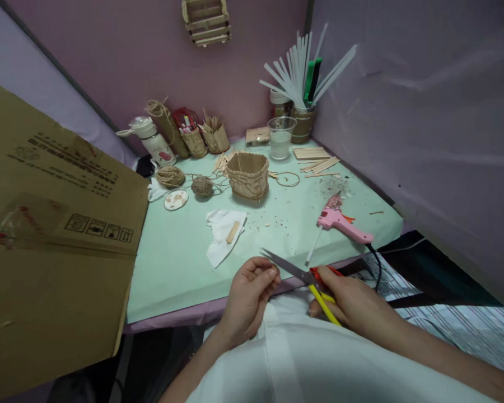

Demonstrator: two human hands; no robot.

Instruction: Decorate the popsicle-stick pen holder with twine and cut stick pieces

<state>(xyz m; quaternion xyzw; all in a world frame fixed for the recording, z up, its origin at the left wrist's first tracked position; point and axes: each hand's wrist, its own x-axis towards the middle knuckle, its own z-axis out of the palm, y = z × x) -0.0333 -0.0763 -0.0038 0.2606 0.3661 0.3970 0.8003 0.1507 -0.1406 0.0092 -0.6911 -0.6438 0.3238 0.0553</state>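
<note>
My right hand (348, 294) grips a pair of scissors (292, 267) with red and yellow handles. Their blades point up and left, toward my left hand (254, 288). That hand is closed in a pinch at the table's front edge, near the blades; whatever sits between its fingertips is too small to make out. Beyond the left hand, a white tissue (220, 246) lies on the green tabletop with a short wooden piece (233, 232) on it. Farther back stands a small basket (247, 179) with a carved-looking, wood-coloured surface.
A pink glue gun (340, 219) lies at the right, its cord running off the edge. Twine balls (202, 186), a plastic cup (280, 140), flat wooden sticks (315, 159) and a tin of white glue sticks (302, 123) stand farther back. A large cardboard box (59, 240) blocks the left.
</note>
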